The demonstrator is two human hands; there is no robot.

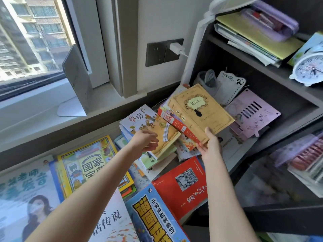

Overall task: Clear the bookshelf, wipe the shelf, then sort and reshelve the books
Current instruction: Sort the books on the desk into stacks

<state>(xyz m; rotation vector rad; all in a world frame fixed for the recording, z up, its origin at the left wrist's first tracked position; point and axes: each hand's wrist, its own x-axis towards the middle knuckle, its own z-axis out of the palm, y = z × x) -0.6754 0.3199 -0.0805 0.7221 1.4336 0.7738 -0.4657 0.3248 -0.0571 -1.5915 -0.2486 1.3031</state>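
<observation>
The right hand [209, 145] holds a small stack of books by its near corner. Its thumb lies on top and its fingers are curled under. The top one is a tan book [204, 109] with a fancy frame on the cover. Right under it is a book with a red spine [176, 123]. The stack is tilted and held up in front of the dark bookshelf [258, 71], just past the hand. The left hand [145, 140] reaches out beside it. Its fingers are loosely bent over the near edge of a yellow picture book [157, 130]. I cannot tell if it grips that book or only touches it. The yellow book sits on top of a messy pile of books on the desk [111, 126], just left of the held stack. Nearer the person, between the two arms, a big red book [185, 182] and a blue book [157, 215] lie flat. On the shelf sit a pink board [253, 114] and a white alarm clock [309, 67]. A grey bookend [76, 81] stands on the window sill.
</observation>
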